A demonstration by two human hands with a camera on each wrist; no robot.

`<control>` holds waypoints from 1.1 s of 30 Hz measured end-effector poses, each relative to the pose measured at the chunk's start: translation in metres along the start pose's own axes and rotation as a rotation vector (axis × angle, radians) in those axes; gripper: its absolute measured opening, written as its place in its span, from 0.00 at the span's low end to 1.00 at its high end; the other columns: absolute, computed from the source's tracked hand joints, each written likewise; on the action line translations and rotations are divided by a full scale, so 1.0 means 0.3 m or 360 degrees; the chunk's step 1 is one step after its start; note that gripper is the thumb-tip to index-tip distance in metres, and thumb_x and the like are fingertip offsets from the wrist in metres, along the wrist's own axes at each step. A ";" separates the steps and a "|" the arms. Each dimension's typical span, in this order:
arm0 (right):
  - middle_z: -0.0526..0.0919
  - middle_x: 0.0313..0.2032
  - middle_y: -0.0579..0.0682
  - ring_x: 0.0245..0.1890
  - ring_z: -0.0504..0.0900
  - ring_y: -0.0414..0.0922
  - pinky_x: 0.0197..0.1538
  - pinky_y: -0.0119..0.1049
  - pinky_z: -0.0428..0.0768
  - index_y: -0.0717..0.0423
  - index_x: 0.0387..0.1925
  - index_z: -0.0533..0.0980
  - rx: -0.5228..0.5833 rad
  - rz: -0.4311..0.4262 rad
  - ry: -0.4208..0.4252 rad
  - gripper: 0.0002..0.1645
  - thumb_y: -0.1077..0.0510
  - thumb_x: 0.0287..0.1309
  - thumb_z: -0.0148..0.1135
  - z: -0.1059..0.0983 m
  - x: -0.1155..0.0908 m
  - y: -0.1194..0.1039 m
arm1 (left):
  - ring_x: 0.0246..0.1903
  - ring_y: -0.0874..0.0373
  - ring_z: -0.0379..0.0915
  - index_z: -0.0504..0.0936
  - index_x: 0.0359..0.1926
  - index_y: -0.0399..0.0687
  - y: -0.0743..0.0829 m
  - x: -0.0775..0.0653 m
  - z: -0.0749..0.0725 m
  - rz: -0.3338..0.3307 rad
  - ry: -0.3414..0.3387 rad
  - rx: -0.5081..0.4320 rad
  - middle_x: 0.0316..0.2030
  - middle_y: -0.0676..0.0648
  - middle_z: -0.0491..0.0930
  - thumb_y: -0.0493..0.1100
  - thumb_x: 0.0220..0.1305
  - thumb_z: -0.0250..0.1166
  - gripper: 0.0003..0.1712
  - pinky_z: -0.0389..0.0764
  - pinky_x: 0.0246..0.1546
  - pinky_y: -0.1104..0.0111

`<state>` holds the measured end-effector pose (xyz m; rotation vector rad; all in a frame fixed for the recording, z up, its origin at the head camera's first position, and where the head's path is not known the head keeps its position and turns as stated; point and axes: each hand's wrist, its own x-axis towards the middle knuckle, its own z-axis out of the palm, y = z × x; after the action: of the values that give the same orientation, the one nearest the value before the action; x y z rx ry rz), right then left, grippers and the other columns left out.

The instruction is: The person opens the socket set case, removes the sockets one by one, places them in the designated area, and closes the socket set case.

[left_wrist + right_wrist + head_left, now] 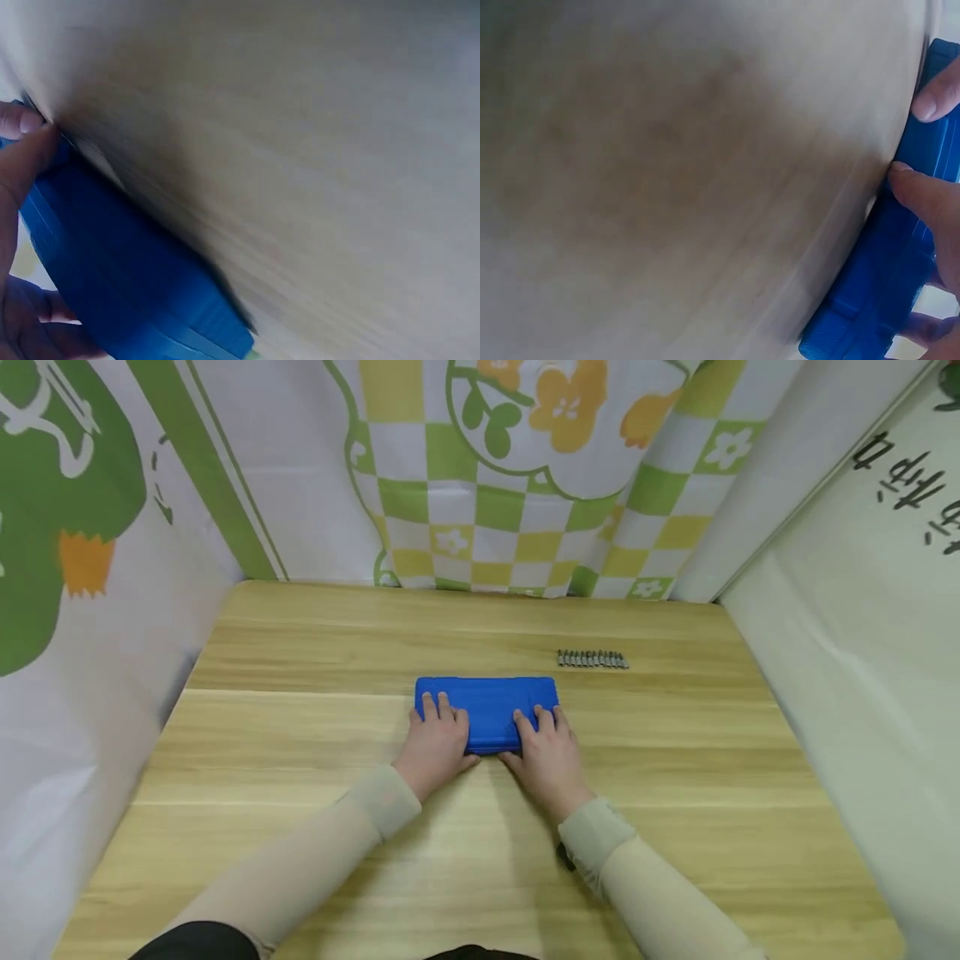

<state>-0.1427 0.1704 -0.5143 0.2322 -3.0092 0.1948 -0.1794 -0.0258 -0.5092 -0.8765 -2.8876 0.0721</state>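
A closed blue plastic case [491, 702] lies flat on the wooden table in the head view. My left hand [437, 743] grips its left part, fingers over the lid and thumb at the front side. On the right part, my right hand [551, 758] holds the case the same way. The left wrist view shows the front side of the blue case [127, 247] with the thumb against its lower edge. In the right wrist view, both thumbs touch the front of the blue case [877, 255]. Whatever the case contains is hidden.
Several small metal bits [592, 659] stand side by side in a row behind the case, to the right. The wooden table [300, 643] ends at a patterned curtain [517, 510] at the back. White printed sheets [862, 635] hang along both sides.
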 end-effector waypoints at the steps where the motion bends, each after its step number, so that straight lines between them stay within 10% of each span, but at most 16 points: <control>1: 0.74 0.63 0.70 0.67 0.68 0.73 0.60 0.65 0.76 0.58 0.68 0.75 -0.0010 -0.0004 -0.0011 0.43 0.39 0.60 0.74 -0.002 0.000 0.001 | 0.60 0.24 0.72 0.80 0.54 0.31 0.005 0.002 0.002 0.0006 0.0006 0.0054 0.59 0.23 0.76 0.71 0.60 0.70 0.45 0.82 0.50 0.40; 33: 0.77 0.59 0.71 0.60 0.74 0.75 0.48 0.64 0.83 0.65 0.67 0.73 -0.0144 -0.0166 -0.0105 0.46 0.37 0.60 0.74 -0.030 -0.009 0.003 | 0.55 0.28 0.78 0.81 0.59 0.33 0.026 -0.019 0.002 0.0059 0.0051 0.0274 0.56 0.27 0.80 0.75 0.60 0.67 0.50 0.86 0.42 0.44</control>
<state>-0.1392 0.1730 -0.5058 0.3926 -3.0512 0.0418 -0.1705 -0.0224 -0.5111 -0.8905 -2.7848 0.3021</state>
